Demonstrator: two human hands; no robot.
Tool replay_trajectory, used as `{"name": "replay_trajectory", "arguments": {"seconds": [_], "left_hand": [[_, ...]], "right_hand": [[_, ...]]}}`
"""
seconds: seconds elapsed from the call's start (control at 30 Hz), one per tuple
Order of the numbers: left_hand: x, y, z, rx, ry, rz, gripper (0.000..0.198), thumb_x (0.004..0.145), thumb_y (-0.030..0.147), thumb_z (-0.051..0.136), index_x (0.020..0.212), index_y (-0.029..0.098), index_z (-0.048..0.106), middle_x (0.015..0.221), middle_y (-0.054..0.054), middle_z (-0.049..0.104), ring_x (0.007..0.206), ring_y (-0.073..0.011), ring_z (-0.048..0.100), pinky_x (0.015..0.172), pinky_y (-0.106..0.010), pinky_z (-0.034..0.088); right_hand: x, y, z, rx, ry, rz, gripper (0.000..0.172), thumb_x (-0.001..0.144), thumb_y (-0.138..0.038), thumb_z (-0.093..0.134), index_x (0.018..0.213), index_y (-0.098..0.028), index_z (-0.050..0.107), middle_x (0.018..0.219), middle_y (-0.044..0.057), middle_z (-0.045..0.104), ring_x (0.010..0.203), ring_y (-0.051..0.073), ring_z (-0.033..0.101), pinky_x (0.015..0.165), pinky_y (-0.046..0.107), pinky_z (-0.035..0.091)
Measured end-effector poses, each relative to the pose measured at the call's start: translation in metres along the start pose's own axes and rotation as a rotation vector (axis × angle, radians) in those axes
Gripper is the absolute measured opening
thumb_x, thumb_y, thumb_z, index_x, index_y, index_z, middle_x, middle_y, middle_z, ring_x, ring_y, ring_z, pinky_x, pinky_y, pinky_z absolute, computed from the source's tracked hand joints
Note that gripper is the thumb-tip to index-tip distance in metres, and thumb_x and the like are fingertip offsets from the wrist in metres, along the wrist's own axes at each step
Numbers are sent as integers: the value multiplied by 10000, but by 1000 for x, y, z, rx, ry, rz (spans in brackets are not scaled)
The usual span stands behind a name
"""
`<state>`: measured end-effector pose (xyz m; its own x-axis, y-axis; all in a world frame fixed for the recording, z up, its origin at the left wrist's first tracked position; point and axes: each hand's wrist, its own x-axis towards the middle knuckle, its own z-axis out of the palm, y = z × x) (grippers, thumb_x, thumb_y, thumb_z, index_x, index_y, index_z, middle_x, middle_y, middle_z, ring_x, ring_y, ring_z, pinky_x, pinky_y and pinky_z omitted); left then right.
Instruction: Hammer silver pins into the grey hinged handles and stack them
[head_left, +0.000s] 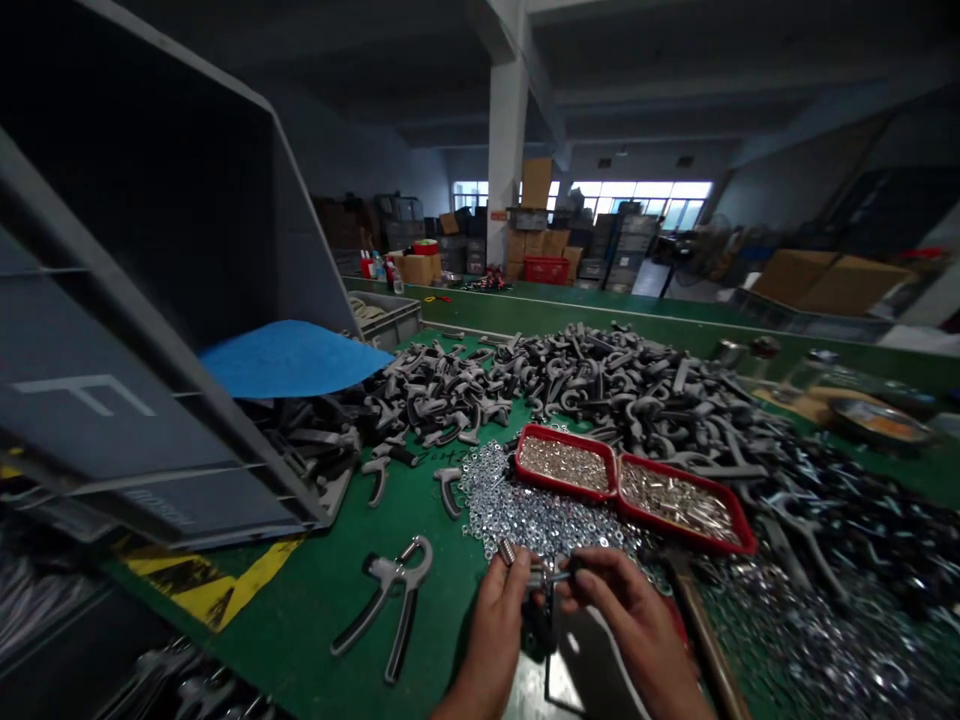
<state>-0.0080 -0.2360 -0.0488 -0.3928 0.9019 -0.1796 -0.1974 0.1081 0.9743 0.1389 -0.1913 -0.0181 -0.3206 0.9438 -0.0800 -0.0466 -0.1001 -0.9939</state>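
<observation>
My left hand [498, 612] is closed at the lower middle, with a metal coil spring [508, 552] showing at its thumb and fingertips. Close to it, my right hand [631, 612] pinches a bolt with a dark head [559, 577], its shank pointing toward the left hand. A dark part below the fingertips is partly hidden, and I cannot tell what it is. To the left lies a grey and black hand gripper [391, 592] with a spring across its top. Loose metal nuts or washers [510, 495] spread just beyond my hands.
Two red trays [616, 492] of small metal parts stand beyond my hands. A hammer [705, 640] lies at right. Grey handles [622, 380] are heaped behind, dark bolts [862, 510] at far right. A tilted grey crate [187, 440] with blue sheet [296, 360] fills the left.
</observation>
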Motion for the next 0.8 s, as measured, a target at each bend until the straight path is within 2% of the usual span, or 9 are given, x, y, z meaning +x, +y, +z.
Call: {"name": "replay_trajectory", "arguments": {"seconds": [0.13, 0.23, 0.37, 0.47, 0.53, 0.6, 0.67, 0.7, 0.8], "left_hand": [[-10, 2, 12, -67, -125, -11, 542, 876, 697, 519, 1023, 183, 608, 978, -67, 680, 965, -231, 637, 845, -300, 496], [-15, 6, 14, -58, -175, -8, 483, 912, 641, 517, 999, 174, 603, 949, -57, 661, 934, -214, 621, 838, -293, 486], [-21, 16, 14, 26, -292, -23, 441, 944, 595, 497, 979, 170, 610, 889, -33, 625, 846, -183, 590, 773, -276, 474], [-24, 22, 17, 58, -371, -38, 433, 927, 594, 523, 974, 172, 607, 864, -26, 613, 809, -176, 582, 737, -270, 472], [-24, 23, 19, 112, -372, 4, 424, 931, 590, 514, 972, 178, 603, 864, -31, 617, 810, -181, 584, 736, -273, 472], [-22, 19, 21, 229, -327, 87, 404, 940, 575, 502, 969, 185, 606, 893, -49, 633, 849, -199, 590, 757, -284, 468], [-20, 12, 20, 363, -279, 174, 376, 948, 550, 497, 961, 192, 612, 931, -70, 648, 892, -222, 592, 789, -306, 465], [-19, 9, 19, 414, -266, 204, 361, 953, 535, 493, 959, 195, 614, 946, -80, 654, 908, -231, 594, 804, -318, 465], [-17, 4, 14, 494, -245, 273, 311, 976, 476, 469, 999, 200, 609, 949, -90, 662, 908, -239, 602, 826, -341, 467]], "right_hand": [[-18, 16, -13, -266, -16, -179, 234, 900, -430, 635, 1030, -237, 653, 1014, 83, 738, 964, 254, 706, 834, 362, 573], [-25, 25, -28, -512, -88, -305, 155, 956, -348, 562, 1061, -254, 624, 1031, 64, 730, 957, 220, 695, 854, 334, 557], [-33, 18, -44, -634, -186, -451, 159, 989, -294, 491, 1116, -261, 580, 1016, 55, 706, 904, 197, 685, 802, 316, 560], [-35, 7, -49, -694, -317, -490, 187, 972, -349, 540, 1131, -276, 605, 1058, 72, 694, 948, 226, 668, 820, 357, 546], [-35, 7, -46, -584, -309, -390, 183, 965, -409, 547, 1062, -265, 605, 1012, 64, 685, 916, 217, 658, 800, 353, 537], [-34, 15, -40, -291, -269, -159, 244, 973, -492, 497, 947, -252, 532, 771, -6, 628, 642, 149, 601, 596, 270, 508], [-33, 25, -32, 27, -276, 101, 338, 966, -578, 455, 856, -259, 425, 557, -100, 458, 400, 87, 388, 396, 193, 339], [-32, 30, -28, 121, -292, 181, 373, 948, -608, 473, 836, -261, 396, 516, -123, 408, 359, 71, 318, 363, 178, 270], [-34, 32, -19, 170, -275, 180, 432, 856, -619, 639, 843, -241, 431, 536, -114, 473, 376, 54, 371, 376, 160, 271]]}}
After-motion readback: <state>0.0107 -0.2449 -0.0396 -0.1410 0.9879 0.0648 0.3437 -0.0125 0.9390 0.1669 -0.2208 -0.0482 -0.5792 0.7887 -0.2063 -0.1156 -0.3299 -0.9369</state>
